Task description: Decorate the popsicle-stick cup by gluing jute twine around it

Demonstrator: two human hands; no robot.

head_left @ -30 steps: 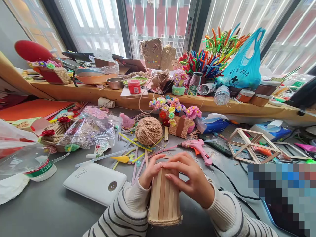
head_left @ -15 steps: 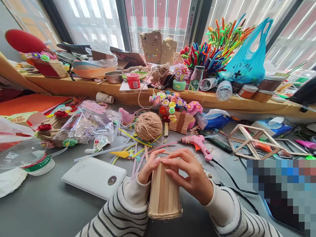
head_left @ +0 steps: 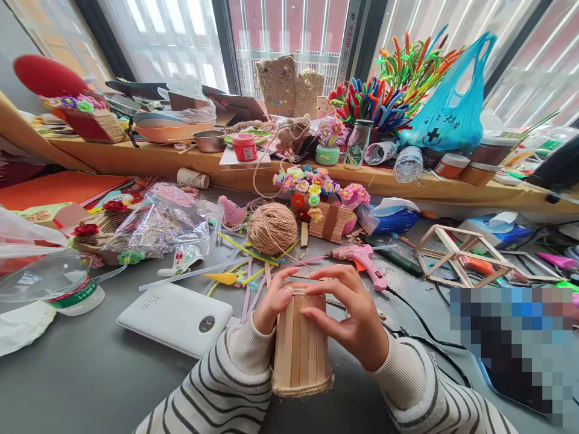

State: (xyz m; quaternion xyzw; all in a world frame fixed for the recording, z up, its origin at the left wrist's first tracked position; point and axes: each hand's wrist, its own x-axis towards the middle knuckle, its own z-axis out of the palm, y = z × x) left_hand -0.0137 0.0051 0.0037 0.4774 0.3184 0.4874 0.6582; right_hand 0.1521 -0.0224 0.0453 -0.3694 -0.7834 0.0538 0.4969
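A small container covered in wooden craft sticks (head_left: pixel 302 346) is between my hands, with twine round its wide end towards me. My left hand (head_left: pixel 274 301) grips its far left side, the thumb near the narrow end and some fingers hidden behind it. My right hand (head_left: pixel 350 313) curves over the right side, its thumb on the sticks and its fingertips at the narrow rim. Just beyond lie a ball of twine (head_left: pixel 272 228) and a pink hot glue gun (head_left: pixel 362 262).
A white power bank (head_left: pixel 174 322) lies to the left. Glue sticks and plastic packets (head_left: pixel 154 223) are scattered behind it. On the right are a wooden stick frame (head_left: pixel 464 256), the glue gun's black cable (head_left: pixel 425 340) and a dark device. A crowded ledge (head_left: pixel 181 160) runs along the windows.
My right hand's fingers have lifted and spread a little, uncovering the container's narrow rim. The left hand keeps its hold.
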